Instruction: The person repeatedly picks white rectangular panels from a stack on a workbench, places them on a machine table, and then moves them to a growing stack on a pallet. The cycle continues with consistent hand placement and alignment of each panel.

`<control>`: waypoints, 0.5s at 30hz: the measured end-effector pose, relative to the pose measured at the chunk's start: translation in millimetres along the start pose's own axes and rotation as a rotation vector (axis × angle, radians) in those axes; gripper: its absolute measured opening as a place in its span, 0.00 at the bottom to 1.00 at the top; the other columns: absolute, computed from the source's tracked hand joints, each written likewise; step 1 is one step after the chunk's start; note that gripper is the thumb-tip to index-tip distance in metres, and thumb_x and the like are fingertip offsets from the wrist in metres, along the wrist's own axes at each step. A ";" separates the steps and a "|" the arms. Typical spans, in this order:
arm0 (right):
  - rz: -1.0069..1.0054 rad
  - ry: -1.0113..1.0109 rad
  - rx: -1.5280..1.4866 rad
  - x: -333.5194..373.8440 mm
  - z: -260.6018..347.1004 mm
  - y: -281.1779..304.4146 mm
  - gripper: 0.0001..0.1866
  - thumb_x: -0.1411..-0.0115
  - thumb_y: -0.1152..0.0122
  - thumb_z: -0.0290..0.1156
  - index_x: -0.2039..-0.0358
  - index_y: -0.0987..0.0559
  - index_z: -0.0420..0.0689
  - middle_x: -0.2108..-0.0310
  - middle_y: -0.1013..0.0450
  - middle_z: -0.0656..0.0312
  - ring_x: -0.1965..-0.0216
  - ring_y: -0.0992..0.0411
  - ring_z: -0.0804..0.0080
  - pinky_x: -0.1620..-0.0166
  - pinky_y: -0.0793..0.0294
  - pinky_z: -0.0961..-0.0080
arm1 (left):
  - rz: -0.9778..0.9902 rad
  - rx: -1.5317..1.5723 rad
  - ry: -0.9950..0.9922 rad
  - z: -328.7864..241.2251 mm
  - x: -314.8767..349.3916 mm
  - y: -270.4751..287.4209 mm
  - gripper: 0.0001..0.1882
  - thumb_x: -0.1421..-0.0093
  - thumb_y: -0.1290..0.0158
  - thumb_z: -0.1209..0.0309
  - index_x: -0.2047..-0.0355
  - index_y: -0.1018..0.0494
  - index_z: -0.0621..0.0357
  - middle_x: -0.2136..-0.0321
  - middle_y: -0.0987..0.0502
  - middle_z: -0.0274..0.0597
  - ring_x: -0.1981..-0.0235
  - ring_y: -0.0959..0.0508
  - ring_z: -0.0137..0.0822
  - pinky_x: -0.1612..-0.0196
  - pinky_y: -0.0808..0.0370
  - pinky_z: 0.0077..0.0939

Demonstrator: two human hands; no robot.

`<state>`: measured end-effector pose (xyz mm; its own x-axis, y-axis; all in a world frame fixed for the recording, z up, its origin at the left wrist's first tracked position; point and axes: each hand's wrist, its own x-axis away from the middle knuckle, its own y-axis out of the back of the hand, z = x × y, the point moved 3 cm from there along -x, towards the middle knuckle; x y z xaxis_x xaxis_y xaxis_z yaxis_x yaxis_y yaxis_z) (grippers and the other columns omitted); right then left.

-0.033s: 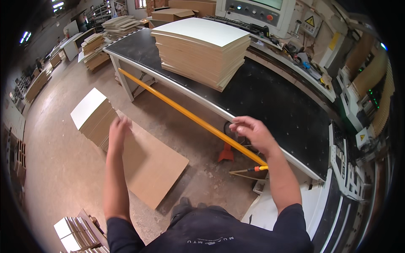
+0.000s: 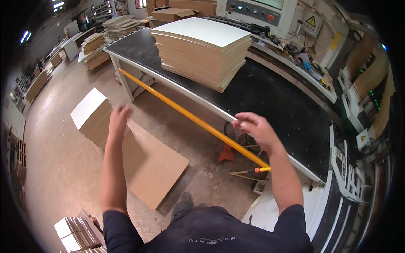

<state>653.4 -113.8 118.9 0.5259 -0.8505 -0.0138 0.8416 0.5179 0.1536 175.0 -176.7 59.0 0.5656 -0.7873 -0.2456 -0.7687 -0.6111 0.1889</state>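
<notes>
My left hand (image 2: 120, 114) is raised in the air, its fingers slightly blurred, loosely bent and apart, with nothing visible in them. In the picture it overlaps the right side of a low stack of boards with a white top (image 2: 89, 107). A large brown board (image 2: 158, 168) lies beside that stack, partly covered by my left forearm. My right hand (image 2: 255, 130) hovers by the front edge of the black table (image 2: 278, 101), thumb and curled fingers apart, holding nothing that I can see. A tall stack of white-topped boards (image 2: 200, 52) stands on the table.
A yellow bar (image 2: 190, 114) runs along the table's front side. Below it are an orange piece (image 2: 226, 154) and a hose. A control panel (image 2: 253, 12) stands behind the table. More boards (image 2: 76, 234) are stacked at the lower left, and others at the far left.
My left hand has risen slightly, away from the low stack in the picture. My right hand has shifted a little to the right. The boards look unmoved.
</notes>
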 end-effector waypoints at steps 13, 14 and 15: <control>-0.490 0.125 -0.299 -194.0 45.3 63.7 0.35 0.35 0.44 0.45 0.33 0.39 0.41 0.33 0.40 0.55 0.33 0.43 0.61 0.41 0.37 0.56 | -0.036 -0.901 -0.240 -143.8 -338.2 -171.2 0.46 0.41 0.50 0.38 0.35 0.40 0.63 0.42 0.29 0.59 0.39 0.30 0.52 0.39 0.34 0.45; -0.522 0.113 -0.312 -201.7 45.1 66.3 0.36 0.35 0.44 0.47 0.33 0.39 0.41 0.32 0.41 0.55 0.32 0.44 0.60 0.41 0.37 0.56 | -0.032 -0.951 -0.189 -138.5 -351.9 -174.3 0.46 0.42 0.50 0.36 0.36 0.39 0.63 0.43 0.29 0.59 0.40 0.30 0.53 0.39 0.35 0.47; -0.548 0.098 -0.328 -210.5 44.4 66.5 0.37 0.36 0.44 0.49 0.32 0.39 0.42 0.32 0.42 0.55 0.32 0.44 0.60 0.41 0.38 0.55 | 0.052 -0.930 -0.112 -132.3 -364.1 -178.0 0.47 0.42 0.53 0.32 0.39 0.37 0.62 0.45 0.27 0.57 0.41 0.29 0.54 0.40 0.37 0.51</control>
<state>593.2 95.6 175.8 0.0054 -0.9953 -0.0966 0.9771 0.0257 -0.2111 145.4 207.9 240.5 0.4685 -0.8323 -0.2964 -0.2172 -0.4337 0.8745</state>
